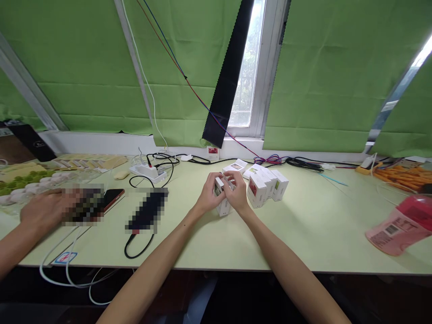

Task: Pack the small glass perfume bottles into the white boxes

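Both hands meet over a small white box [223,209] that stands on the table in front of me. My left hand [208,196] wraps its fingers round the left side of the box. My right hand [237,193] bends over its top and right side, fingers curled and close to the left thumb. The hands hide much of the box, and I cannot tell whether its top flap is closed. Just to the right stands a cluster of similar white boxes [259,191] with printed pictures. Behind my hands is another white box [236,165].
A phone [148,209] with a black cable lies left of my forearm. Further left, another person's hand [43,207] rests at a second phone [113,198]. A power strip [148,172] and cables run along the back. A pink bottle [398,225] stands at the right.
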{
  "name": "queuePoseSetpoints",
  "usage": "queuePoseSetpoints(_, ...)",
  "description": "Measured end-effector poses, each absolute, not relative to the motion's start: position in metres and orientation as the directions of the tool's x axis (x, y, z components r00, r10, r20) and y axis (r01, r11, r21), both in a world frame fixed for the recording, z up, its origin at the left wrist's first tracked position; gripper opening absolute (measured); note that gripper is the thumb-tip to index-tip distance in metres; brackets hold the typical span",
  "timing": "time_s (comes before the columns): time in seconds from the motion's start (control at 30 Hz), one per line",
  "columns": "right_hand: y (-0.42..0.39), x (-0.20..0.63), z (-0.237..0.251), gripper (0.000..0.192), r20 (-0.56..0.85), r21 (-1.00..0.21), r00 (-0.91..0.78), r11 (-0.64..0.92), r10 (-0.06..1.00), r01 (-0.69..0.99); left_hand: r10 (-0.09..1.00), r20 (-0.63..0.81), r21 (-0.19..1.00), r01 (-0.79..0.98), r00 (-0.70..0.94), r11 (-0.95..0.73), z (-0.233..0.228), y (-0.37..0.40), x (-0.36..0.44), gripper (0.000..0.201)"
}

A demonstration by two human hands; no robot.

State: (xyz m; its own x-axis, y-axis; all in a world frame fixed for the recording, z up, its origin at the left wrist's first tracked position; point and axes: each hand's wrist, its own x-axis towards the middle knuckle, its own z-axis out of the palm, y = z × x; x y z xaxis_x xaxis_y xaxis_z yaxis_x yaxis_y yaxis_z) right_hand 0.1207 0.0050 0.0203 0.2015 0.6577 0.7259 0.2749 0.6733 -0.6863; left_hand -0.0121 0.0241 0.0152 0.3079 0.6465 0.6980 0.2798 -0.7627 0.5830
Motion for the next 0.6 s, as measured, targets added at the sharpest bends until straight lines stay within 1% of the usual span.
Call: queuePoseSetpoints(0.6, 0.0053, 0.1216, 0.0203, 0.013, 0.734, -0.676, 0.191, 0.673, 0.652, 0.3, 0.644, 0.7, 0.58, 0.283, 0.308, -0.764, 0.0156, 0.0237, -0.0124, 0.032)
